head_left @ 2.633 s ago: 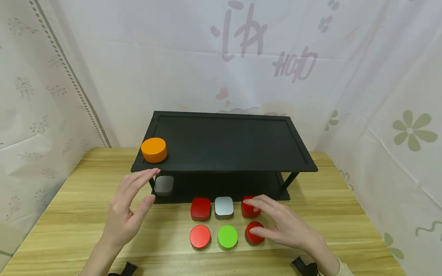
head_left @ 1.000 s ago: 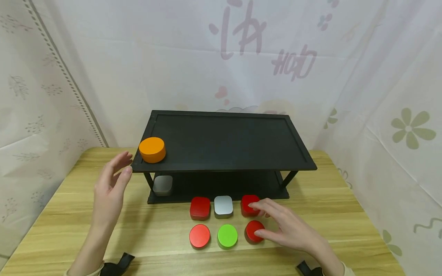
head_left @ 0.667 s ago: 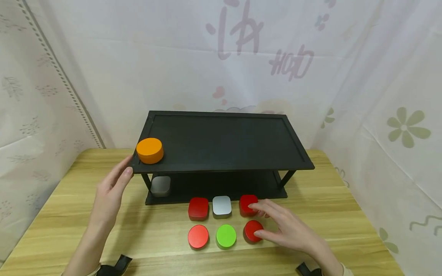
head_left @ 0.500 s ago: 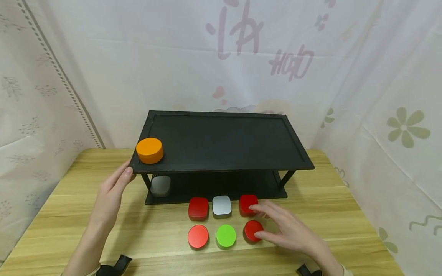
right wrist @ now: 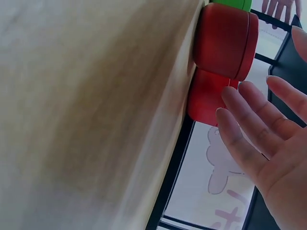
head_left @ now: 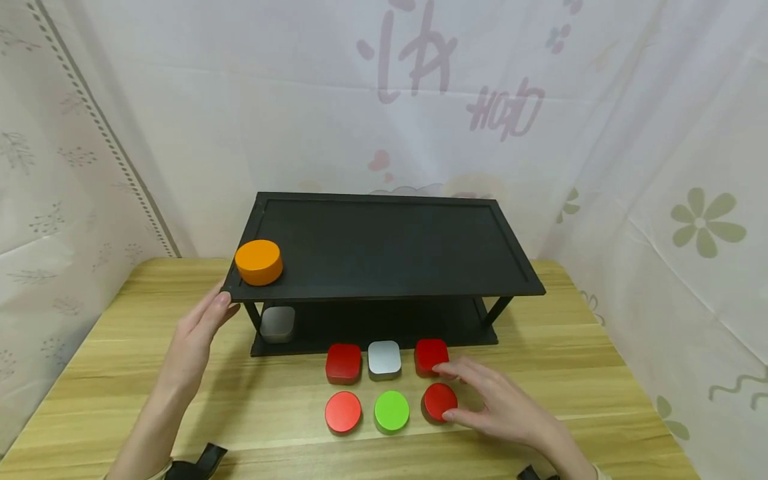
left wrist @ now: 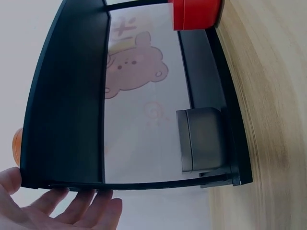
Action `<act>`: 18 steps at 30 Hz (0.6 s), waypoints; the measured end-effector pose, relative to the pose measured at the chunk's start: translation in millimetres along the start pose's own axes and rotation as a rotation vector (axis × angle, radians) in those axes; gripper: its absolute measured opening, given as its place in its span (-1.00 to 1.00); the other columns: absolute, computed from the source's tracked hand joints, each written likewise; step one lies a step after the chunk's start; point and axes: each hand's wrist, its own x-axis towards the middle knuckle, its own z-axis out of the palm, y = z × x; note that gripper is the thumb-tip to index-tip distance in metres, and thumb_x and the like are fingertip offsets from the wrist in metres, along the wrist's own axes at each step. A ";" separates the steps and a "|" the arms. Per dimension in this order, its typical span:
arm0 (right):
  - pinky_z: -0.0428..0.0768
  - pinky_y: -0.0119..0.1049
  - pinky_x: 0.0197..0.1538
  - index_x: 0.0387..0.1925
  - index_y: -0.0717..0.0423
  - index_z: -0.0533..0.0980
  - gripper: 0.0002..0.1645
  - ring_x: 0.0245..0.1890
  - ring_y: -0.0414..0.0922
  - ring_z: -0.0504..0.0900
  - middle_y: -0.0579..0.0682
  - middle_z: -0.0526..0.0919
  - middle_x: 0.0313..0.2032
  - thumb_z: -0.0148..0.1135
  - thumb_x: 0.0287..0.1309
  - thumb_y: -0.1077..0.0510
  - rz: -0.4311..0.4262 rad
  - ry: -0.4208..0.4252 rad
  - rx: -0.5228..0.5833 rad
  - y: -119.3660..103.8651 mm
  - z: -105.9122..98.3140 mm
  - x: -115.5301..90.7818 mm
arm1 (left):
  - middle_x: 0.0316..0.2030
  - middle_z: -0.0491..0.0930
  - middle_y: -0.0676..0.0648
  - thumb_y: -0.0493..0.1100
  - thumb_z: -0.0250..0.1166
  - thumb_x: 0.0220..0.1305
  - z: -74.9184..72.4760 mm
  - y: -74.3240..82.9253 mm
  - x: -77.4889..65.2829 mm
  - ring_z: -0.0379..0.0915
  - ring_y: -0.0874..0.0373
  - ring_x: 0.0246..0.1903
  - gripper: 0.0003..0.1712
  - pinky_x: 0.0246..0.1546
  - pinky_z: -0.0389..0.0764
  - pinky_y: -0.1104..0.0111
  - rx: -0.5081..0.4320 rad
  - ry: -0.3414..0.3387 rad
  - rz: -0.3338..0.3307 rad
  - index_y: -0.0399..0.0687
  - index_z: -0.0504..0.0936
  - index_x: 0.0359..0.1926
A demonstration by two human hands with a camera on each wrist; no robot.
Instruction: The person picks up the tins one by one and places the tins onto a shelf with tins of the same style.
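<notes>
Pinching the black rack (head_left: 390, 247) with my left hand (head_left: 195, 333), I'm watching the red round block (head_left: 438, 400). It's lying just left of my nearer, loosely spread right hand (head_left: 501, 403).

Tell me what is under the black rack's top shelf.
Under the top shelf is the lower shelf, with a grey rounded block at its left end. In the head view, the top shelf covers the lower shelf's rear part, hiding it.
</notes>
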 end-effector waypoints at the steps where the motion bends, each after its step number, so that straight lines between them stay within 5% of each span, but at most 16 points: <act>1: 0.61 -0.20 0.05 0.27 -0.30 0.30 -0.27 0.04 -0.27 0.53 -0.31 0.44 0.19 0.19 0.07 -0.35 0.001 -0.002 -0.008 0.1 0.3 -0.2 | 0.37 0.24 0.13 0.02 -0.17 0.49 0.1 0.0 0.3 0.24 0.50 0.21 -0.47 0.07 0.32 0.73 -0.011 -0.003 0.005 0.02 0.22 0.39; 18: 0.58 -0.21 0.12 0.26 -0.31 0.32 -0.19 0.13 -0.30 0.48 -0.36 0.42 0.20 0.30 -0.05 -0.36 0.039 -0.085 -0.057 4.3 6.5 0.2 | 0.37 0.24 0.11 -0.06 -0.17 0.50 0.1 -1.4 2.6 0.24 0.48 0.23 -0.47 0.13 0.33 0.70 -0.127 -0.053 0.032 -0.01 0.17 0.42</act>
